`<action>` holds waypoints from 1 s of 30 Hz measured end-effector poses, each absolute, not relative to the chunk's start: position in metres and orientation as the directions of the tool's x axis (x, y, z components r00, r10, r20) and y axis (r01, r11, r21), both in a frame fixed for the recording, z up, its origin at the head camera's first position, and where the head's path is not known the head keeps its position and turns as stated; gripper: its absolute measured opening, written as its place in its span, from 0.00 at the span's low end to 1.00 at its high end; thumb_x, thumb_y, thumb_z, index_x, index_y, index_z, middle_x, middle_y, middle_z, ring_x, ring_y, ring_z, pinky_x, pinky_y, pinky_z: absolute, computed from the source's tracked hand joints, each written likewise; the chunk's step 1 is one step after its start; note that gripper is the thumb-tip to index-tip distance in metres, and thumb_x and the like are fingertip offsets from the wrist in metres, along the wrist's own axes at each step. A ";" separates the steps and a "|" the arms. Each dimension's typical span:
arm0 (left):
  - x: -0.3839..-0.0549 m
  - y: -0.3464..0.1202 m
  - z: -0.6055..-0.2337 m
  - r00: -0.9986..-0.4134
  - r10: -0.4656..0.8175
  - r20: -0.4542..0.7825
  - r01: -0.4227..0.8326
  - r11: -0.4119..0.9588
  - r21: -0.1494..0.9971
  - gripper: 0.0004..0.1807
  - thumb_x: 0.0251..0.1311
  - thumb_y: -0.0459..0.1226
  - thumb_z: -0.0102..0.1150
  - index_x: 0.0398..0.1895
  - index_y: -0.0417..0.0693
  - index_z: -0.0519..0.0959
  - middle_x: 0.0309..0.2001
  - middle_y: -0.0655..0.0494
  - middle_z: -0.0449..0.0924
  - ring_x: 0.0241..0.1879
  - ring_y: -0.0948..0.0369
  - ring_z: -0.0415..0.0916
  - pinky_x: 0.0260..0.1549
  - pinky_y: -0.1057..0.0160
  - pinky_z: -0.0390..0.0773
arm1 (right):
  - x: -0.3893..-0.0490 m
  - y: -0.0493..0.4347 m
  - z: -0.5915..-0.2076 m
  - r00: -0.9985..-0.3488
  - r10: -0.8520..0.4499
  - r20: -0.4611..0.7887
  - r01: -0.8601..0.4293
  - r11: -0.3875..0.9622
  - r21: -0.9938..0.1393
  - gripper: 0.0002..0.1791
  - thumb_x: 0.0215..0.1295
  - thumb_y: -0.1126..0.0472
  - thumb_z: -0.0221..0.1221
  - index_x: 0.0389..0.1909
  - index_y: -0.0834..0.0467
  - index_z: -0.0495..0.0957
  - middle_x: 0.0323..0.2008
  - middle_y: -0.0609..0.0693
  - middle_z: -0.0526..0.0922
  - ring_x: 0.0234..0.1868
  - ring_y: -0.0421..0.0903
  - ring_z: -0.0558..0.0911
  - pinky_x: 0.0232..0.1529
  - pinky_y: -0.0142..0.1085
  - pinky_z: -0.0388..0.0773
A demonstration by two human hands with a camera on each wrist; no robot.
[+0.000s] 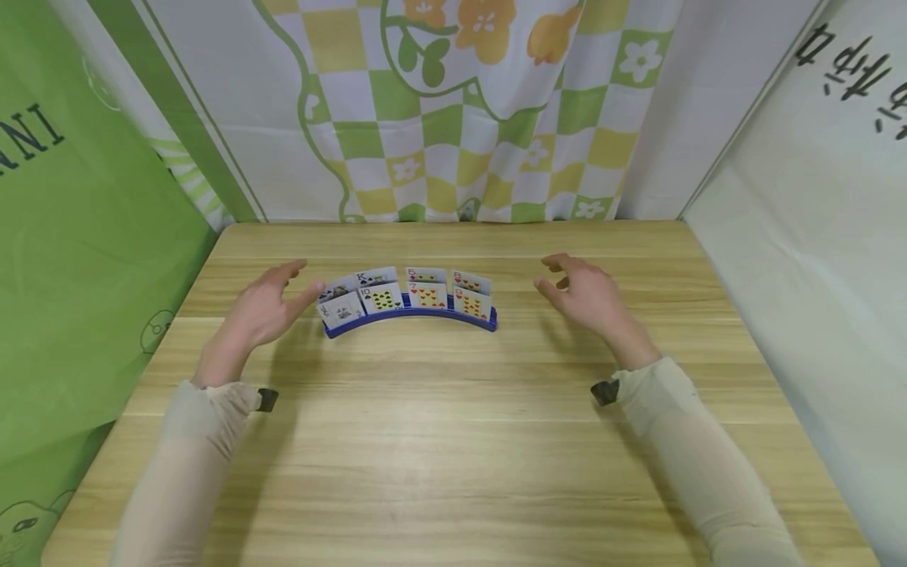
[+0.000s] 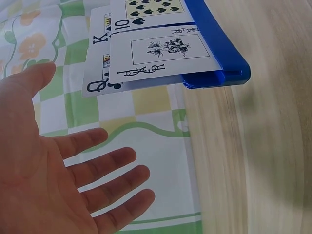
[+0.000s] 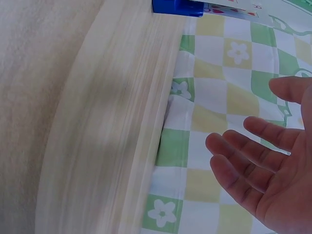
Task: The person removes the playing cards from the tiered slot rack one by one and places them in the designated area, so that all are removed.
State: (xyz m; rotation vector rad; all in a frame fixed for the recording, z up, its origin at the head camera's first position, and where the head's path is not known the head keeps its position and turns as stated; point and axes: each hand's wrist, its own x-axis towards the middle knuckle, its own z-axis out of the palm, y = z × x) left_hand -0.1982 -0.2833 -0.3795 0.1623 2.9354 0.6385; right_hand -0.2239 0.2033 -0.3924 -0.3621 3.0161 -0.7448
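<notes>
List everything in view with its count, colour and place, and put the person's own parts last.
Card holder: one, blue, curved, on the table left of centre.
Front-row cards: four, white faces with black or red print, in the holder.
Back-row cards: four visible, white faces, partly hidden behind the front row.
Table: one, light wood, beneath everything.
Checked backdrop: one, white, green and yellow, beyond the table.
Green cloth: one, left side.
White side panel: one, dark writing, right side.
Wrist devices: two, black, at the cuffs.
Sleeves: two, pale beige, near side.
Left hand: one, bare, beside the holder's left end.
Right hand: one, bare, right of the holder.
</notes>
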 end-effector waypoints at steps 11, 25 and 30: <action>-0.196 -0.285 -0.381 -0.982 0.157 -0.110 0.088 0.878 0.471 0.46 0.67 0.71 0.33 0.77 0.49 0.58 0.70 0.41 0.68 0.67 0.40 0.68 0.63 0.34 0.66 | -0.221 0.201 -0.396 -0.972 -0.227 0.066 -0.230 0.842 -0.488 0.28 0.74 0.45 0.52 0.67 0.57 0.71 0.61 0.59 0.80 0.51 0.58 0.85 0.52 0.57 0.77; -0.192 -0.288 -0.382 -0.962 0.206 -0.178 0.079 0.837 0.541 0.42 0.69 0.66 0.42 0.75 0.48 0.61 0.67 0.39 0.72 0.65 0.40 0.70 0.59 0.36 0.71 | -0.219 0.196 -0.403 -0.972 -0.220 0.086 -0.230 0.798 -0.556 0.23 0.76 0.48 0.49 0.62 0.57 0.74 0.56 0.58 0.83 0.48 0.57 0.85 0.51 0.55 0.79; -0.192 -0.291 -0.385 -0.960 0.208 -0.185 0.073 0.829 0.555 0.42 0.67 0.65 0.48 0.74 0.48 0.63 0.66 0.39 0.72 0.64 0.40 0.71 0.58 0.35 0.72 | -0.219 0.194 -0.405 -0.970 -0.217 0.109 -0.240 0.782 -0.575 0.21 0.76 0.50 0.50 0.60 0.57 0.76 0.53 0.58 0.84 0.45 0.56 0.85 0.49 0.53 0.79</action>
